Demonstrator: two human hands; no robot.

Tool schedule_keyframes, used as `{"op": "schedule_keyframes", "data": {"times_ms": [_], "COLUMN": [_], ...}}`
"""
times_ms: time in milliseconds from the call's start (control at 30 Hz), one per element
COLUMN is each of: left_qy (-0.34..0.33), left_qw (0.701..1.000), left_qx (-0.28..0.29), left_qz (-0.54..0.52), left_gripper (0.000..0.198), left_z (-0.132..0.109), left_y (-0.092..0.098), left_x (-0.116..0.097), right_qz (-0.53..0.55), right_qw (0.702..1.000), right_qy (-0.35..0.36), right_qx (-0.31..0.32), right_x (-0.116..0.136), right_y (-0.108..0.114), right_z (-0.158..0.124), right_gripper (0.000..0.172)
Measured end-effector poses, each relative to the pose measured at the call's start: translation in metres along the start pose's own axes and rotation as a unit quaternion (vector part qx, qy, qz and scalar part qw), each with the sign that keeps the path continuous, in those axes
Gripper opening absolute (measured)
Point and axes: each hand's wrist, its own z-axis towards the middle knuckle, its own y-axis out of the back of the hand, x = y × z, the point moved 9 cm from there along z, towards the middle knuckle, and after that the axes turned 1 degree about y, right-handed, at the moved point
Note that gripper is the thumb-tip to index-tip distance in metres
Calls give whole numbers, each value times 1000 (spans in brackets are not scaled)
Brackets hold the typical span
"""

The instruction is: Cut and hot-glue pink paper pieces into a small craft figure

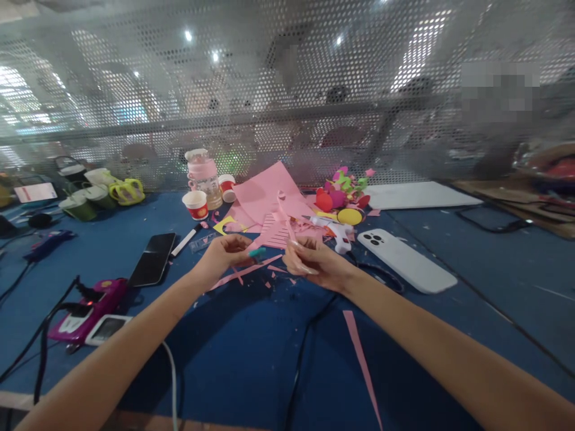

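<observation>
My left hand (228,254) is closed in a pinch at the near left corner of a fringed piece of pink paper (275,230) with a row of parallel slits. A small teal item (257,253) shows at its fingertips; what it is I cannot make out. My right hand (312,262) is also pinched, thumb against fingers, at the other side of this paper. A curled pink strip (281,206) rises just above the right fingers. Behind both hands lie larger pink sheets (265,185). Thin strips and scraps (268,285) are scattered under the hands.
A white glue gun (335,230), a white phone (406,260) and colourful paper cutouts (341,194) are on the right. Leftward are a black phone (154,259), a paper cup (196,205), a bottle (204,179) and a purple power strip (90,308). A perforated metal panel (278,90) stands behind.
</observation>
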Motion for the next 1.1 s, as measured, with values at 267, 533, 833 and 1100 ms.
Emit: {"op": "schedule_keyframes", "data": {"times_ms": [267, 533, 833, 1100], "left_qy": [29, 74, 107, 91], "left_qw": [999, 994, 991, 989], "left_qx": [8, 67, 78, 117], "left_qz": [38, 36, 7, 22], "left_gripper": [18, 18, 16, 12], "left_z": [-4, -6, -6, -7], "left_y": [-6, -15, -16, -22], "left_x": [2, 11, 20, 19], "right_qz": [-93, -209, -247, -240], "right_qw": [994, 973, 963, 964], "right_qy": [-50, -100, -106, -110], "right_qx": [-6, 5, -9, 5], "right_x": [-19, -22, -24, -30], "right_y": [3, 2, 4, 3], "right_z": [-1, -3, -3, -4], "right_gripper": [28, 26, 27, 26]}}
